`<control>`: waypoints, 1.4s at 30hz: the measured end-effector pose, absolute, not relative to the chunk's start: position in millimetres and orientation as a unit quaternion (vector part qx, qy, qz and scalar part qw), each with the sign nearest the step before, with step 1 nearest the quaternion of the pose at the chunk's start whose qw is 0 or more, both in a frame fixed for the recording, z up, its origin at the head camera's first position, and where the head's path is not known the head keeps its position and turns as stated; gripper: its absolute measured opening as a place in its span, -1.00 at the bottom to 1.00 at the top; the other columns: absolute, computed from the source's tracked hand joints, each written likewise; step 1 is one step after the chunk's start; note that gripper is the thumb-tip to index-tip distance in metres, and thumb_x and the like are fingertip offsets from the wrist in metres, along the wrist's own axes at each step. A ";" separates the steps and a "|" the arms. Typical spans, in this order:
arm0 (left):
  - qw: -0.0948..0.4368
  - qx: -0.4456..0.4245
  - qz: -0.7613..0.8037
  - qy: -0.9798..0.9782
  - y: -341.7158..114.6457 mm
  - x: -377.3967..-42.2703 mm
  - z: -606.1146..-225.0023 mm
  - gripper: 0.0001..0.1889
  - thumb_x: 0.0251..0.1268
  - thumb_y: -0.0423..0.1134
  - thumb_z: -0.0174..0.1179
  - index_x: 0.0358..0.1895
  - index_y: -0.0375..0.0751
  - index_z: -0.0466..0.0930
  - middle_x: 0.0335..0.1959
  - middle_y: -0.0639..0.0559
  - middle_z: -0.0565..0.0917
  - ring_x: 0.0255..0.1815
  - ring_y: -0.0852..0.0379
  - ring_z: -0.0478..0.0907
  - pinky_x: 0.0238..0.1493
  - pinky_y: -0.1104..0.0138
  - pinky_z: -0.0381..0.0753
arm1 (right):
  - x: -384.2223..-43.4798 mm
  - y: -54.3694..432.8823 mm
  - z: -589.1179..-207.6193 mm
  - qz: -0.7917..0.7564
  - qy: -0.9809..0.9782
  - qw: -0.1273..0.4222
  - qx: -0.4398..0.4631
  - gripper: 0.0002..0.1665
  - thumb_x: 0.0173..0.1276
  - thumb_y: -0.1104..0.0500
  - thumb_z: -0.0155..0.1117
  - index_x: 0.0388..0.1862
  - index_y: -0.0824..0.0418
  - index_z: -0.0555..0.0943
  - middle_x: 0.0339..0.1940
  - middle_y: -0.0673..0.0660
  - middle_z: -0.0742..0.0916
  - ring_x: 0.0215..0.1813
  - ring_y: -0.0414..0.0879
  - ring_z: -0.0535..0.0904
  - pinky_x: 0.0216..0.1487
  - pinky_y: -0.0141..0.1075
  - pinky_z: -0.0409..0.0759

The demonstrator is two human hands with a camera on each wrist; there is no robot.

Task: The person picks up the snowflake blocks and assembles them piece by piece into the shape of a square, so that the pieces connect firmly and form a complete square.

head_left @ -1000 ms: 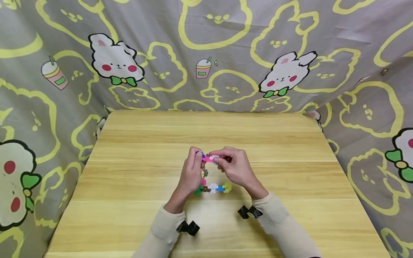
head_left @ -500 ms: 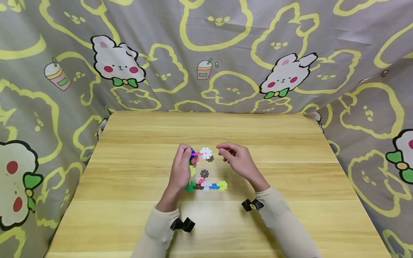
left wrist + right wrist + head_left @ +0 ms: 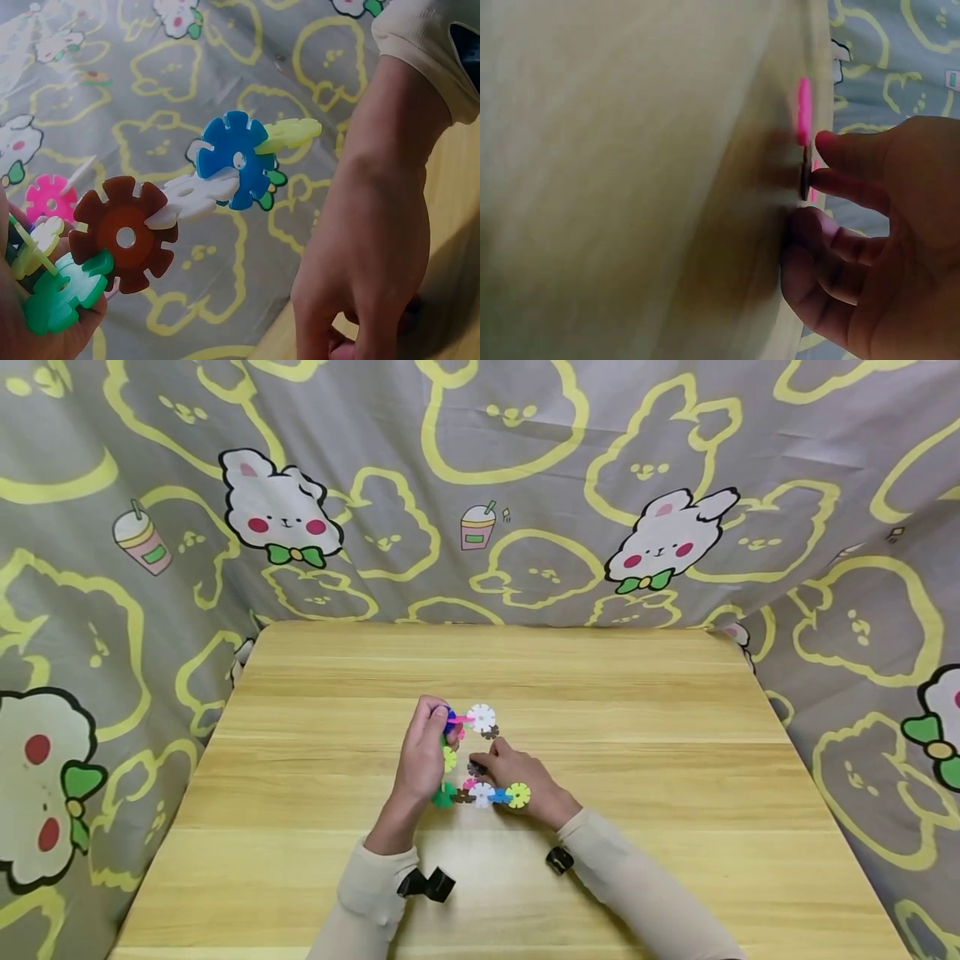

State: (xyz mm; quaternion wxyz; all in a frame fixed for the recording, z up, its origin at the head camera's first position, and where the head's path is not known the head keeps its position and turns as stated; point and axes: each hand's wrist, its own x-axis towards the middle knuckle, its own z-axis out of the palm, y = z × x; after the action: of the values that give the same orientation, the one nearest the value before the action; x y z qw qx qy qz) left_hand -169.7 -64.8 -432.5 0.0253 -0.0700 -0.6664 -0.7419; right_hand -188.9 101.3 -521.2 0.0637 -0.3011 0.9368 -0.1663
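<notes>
In the head view, my left hand [image 3: 423, 752] grips a linked chain of notched plastic discs. Its near row, with a brown disc [image 3: 126, 236], a blue disc [image 3: 236, 160] and a green disc [image 3: 67, 292], shows large in the left wrist view. A white disc [image 3: 482, 718] sticks out at the far end on a pink disc [image 3: 461, 720]. My right hand [image 3: 521, 774] reaches down inside the chain's outline, a fingertip at a dark grey disc [image 3: 476, 767]. In the right wrist view, its thumb and forefinger tips are apart beside an edge-on brown disc [image 3: 805, 172].
The wooden table [image 3: 675, 718] spreads around both hands. A grey curtain [image 3: 405, 560] with yellow cartoon outlines stands along its back and sides. Another brown disc [image 3: 491, 732] shows just below the white one. Each sleeve carries a black wrist camera [image 3: 427, 885].
My right hand let go of the white disc, then moved down and left to the dark grey disc. The left hand shifted left with the chain, then stayed nearly still.
</notes>
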 end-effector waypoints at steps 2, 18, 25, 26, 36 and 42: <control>0.023 -0.070 -0.745 -0.663 -64.2 -169.0 -432.8 -0.78 0.57 -0.24 -0.33 -0.25 -0.24 0.25 -0.49 -0.07 0.31 -0.44 0.10 0.30 -0.35 0.42 0.40 | -188.9 99.6 -524.1 -0.158 0.941 0.060 -0.292 -0.74 0.45 0.08 0.15 0.05 0.07 0.62 -0.29 0.08 0.51 -0.51 -0.18 0.39 -0.59 -0.39 0.36; 0.013 -0.072 -0.736 -0.673 -60.7 -168.2 -434.1 -0.76 0.58 -0.19 -0.34 -0.21 -0.24 0.27 -0.46 -0.07 0.32 -0.43 0.08 0.31 -0.36 0.42 0.38 | -186.9 103.5 -522.3 -0.197 0.938 0.044 -0.282 -0.86 0.32 0.14 0.33 -0.27 0.16 0.56 -0.37 0.03 0.52 -0.44 -0.20 0.38 -0.52 -0.42 0.40; 0.013 -0.073 -0.746 -0.661 -59.5 -168.4 -434.4 -0.78 0.58 -0.26 -0.35 -0.23 -0.27 0.24 -0.49 -0.06 0.31 -0.46 0.12 0.29 -0.38 0.41 0.37 | -192.2 115.3 -518.6 -0.318 0.911 0.061 -0.255 -0.88 0.24 0.25 0.37 -0.30 0.13 0.58 -0.39 -0.03 0.66 -0.36 -0.24 0.53 -0.32 -0.44 0.56; 0.011 -0.070 -0.747 -0.661 -59.7 -168.5 -434.6 -0.78 0.58 -0.25 -0.35 -0.23 -0.26 0.24 -0.49 -0.05 0.31 -0.45 0.12 0.30 -0.37 0.41 0.37 | -193.4 119.1 -514.4 -0.340 0.906 0.055 -0.244 -0.88 0.24 0.28 0.37 -0.29 0.13 0.59 -0.37 -0.03 0.68 -0.35 -0.25 0.55 -0.30 -0.45 0.58; 0.009 -0.054 -0.761 -0.647 -60.9 -169.4 -433.9 -0.80 0.56 -0.24 -0.33 -0.24 -0.19 0.25 -0.49 -0.04 0.31 -0.45 0.12 0.29 -0.38 0.43 0.35 | -198.6 147.7 -445.0 -0.472 0.826 -0.179 -0.250 -0.85 0.20 0.26 0.42 -0.23 0.21 0.71 -0.33 0.07 0.76 -0.32 -0.17 0.69 -0.27 -0.46 0.65; 0.006 -0.061 -0.761 -0.646 -60.3 -170.0 -432.6 -0.81 0.57 -0.25 -0.32 -0.23 -0.21 0.25 -0.48 -0.05 0.31 -0.45 0.13 0.28 -0.38 0.43 0.35 | -193.0 146.5 -427.8 -0.482 0.795 -0.223 -0.292 -0.92 0.19 0.30 0.42 -0.33 0.16 0.73 -0.34 0.03 0.75 -0.33 -0.21 0.65 -0.29 -0.48 0.61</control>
State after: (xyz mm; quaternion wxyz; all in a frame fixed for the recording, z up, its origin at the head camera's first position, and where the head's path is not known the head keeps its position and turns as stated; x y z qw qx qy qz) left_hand -170.0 -60.3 -432.6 0.0060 -0.0612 -0.6459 -0.7609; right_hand -193.0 146.5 -427.8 -0.2233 -0.2924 0.7951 -0.4821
